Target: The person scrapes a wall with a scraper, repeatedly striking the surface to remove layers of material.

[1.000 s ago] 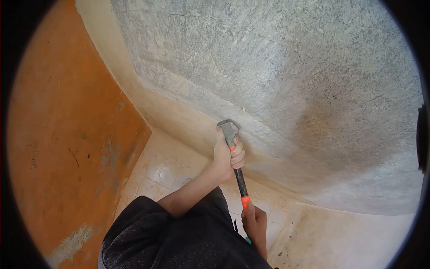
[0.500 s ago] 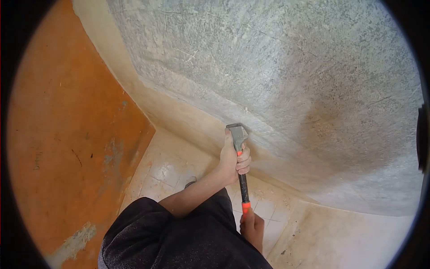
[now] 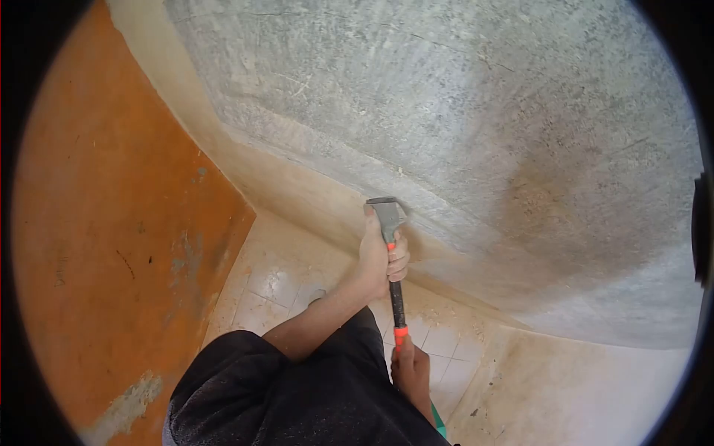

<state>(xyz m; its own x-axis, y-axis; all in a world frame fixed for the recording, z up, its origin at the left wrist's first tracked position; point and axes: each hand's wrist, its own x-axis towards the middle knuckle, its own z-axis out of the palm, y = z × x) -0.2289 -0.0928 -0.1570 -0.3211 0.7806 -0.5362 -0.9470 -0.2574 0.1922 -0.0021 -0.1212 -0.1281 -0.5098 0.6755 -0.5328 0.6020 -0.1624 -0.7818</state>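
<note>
A long-handled scraper (image 3: 397, 301) with a grey head, a black shaft and orange bands slants up toward the wall. Its wide head meets or nearly meets the lower part of the grey, scuffed wall (image 3: 357, 82); the exact contact is hard to see. My left hand (image 3: 381, 259) wraps around the neck just below the head, thumb lying along the head's side. Lower down, my right hand (image 3: 411, 368) grips the end of the handle below the lower orange band.
An orange-painted surface (image 3: 111, 193) with worn patches stands on the left and meets the wall's beige lower band (image 3: 297, 178) at a corner. White floor tiles (image 3: 271, 286) with dust and crumbs lie below. A green strip (image 3: 439, 420) shows beside my right forearm.
The whole view has shifted slightly, so wall and scraper both appear a little up and left. Both hands keep their grip. The green strip by my right forearm has come into view.
</note>
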